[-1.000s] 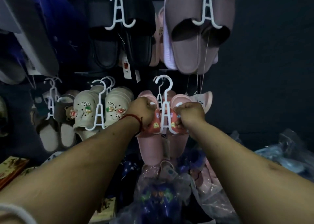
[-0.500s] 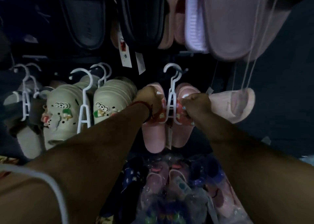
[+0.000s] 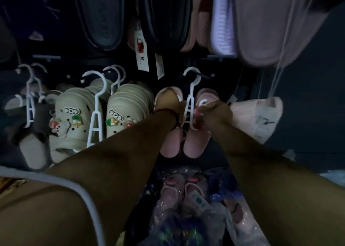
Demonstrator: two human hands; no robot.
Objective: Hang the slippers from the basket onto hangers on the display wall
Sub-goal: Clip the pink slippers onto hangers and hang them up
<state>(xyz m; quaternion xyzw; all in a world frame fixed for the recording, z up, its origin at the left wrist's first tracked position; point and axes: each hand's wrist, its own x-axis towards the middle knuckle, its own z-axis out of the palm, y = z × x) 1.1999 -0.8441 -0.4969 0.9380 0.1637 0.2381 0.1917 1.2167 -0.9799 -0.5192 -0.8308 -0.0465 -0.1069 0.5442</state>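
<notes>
Dark display wall (image 3: 308, 81) filled the background, crowded with hung footwear. To the left of the white hanger (image 3: 190, 103) hung beige clogs (image 3: 74, 122) on their own hangers, and the left hand (image 3: 168, 103) was closed over the pink slippers (image 3: 192, 143) clipped on that hanger. To its right, the right hand (image 3: 218, 113) pinched the right slipper's strap with closed fingers, while bagged slippers (image 3: 186, 199) lay below the hanger.
</notes>
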